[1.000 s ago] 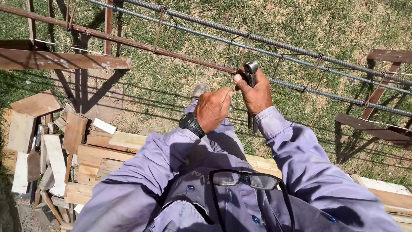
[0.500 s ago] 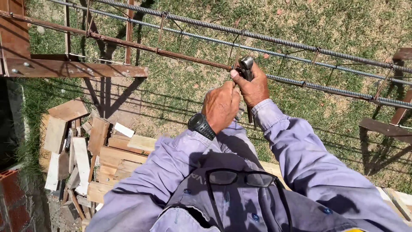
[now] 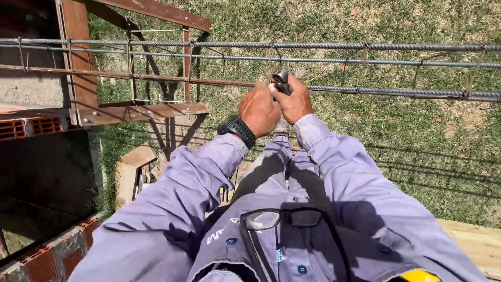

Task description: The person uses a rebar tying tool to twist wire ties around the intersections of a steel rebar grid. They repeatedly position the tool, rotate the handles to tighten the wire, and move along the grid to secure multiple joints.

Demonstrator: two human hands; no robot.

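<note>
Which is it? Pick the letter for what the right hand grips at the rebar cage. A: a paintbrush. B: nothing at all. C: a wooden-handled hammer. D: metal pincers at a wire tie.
D: the right hand is closed around metal pincers whose head meets the rebar, with the left hand pressed beside it.

Rusty steel trestle on grass carries rebar cage

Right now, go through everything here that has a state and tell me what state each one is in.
Left hand: closed, up against the right hand at the bars.
Right hand: grip shut on pincers.
Pincers: held head-up at the nearest rebar; jaws too small to tell.
Rebar cage: lying level, stirrups wired on.
Glasses: folded, hanging on the shirt front.
Wristwatch: strapped on the left wrist.
</note>
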